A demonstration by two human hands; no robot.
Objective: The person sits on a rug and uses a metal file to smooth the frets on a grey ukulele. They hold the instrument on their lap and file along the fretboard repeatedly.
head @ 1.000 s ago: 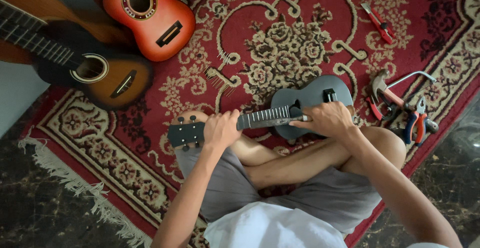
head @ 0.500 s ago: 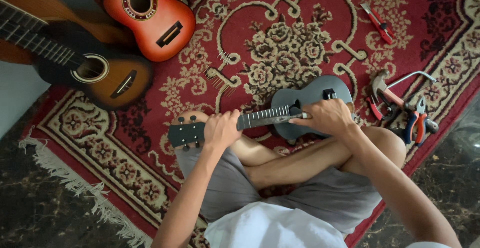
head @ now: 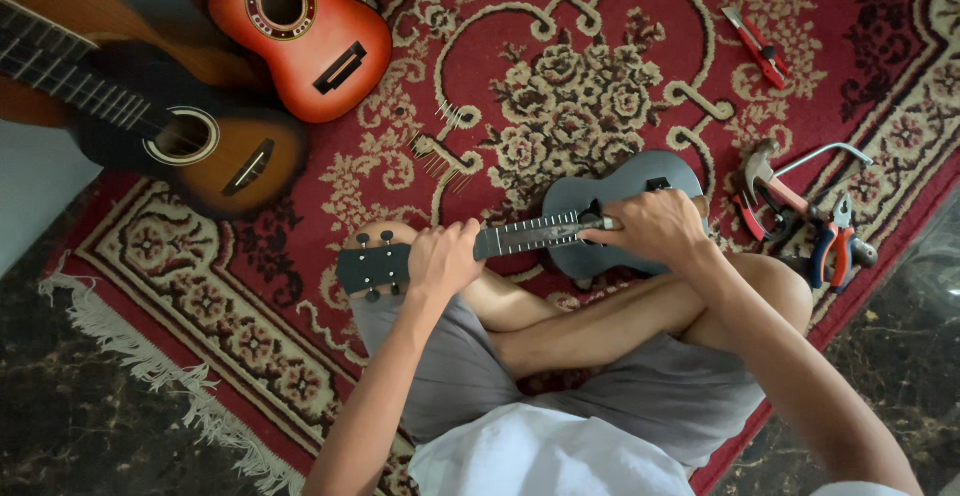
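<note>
Two hands were on the grey ukulele (head: 610, 218), which lay across the person's crossed legs above the red patterned rug (head: 560, 76). The left hand (head: 443, 259) was wrapped tight around the neck just beside the black headstock (head: 372, 267), fingers curled under, thumb side up. The right hand (head: 652, 230) sat over the body where the neck joins it, fingers bunched and pressed down on the top near the sound hole; whether they pinched a string or a small part I could not tell, since the knuckles hid it.

How far along did it look? My guess: somewhere in the middle of work on the instrument. No strings showed clearly along the fretboard, though they could simply have been too fine to see. The tuning pegs were on the headstock, so that part looked fitted.

Several tools lay untouched to the right on the rug: a hammer (head: 762, 178), a small hacksaw (head: 828, 161) and pliers with red and blue handles (head: 836, 246), all close together near the knee. A red utility knife (head: 757, 48) lay well apart, higher up. A small comb-like piece (head: 437, 154) rested on the rug between the guitars and the ukulele.

Off to the left, an orange ukulele (head: 310, 31) and a dark sunburst guitar (head: 195, 146) lay side by side, both apart from the hands.
</note>
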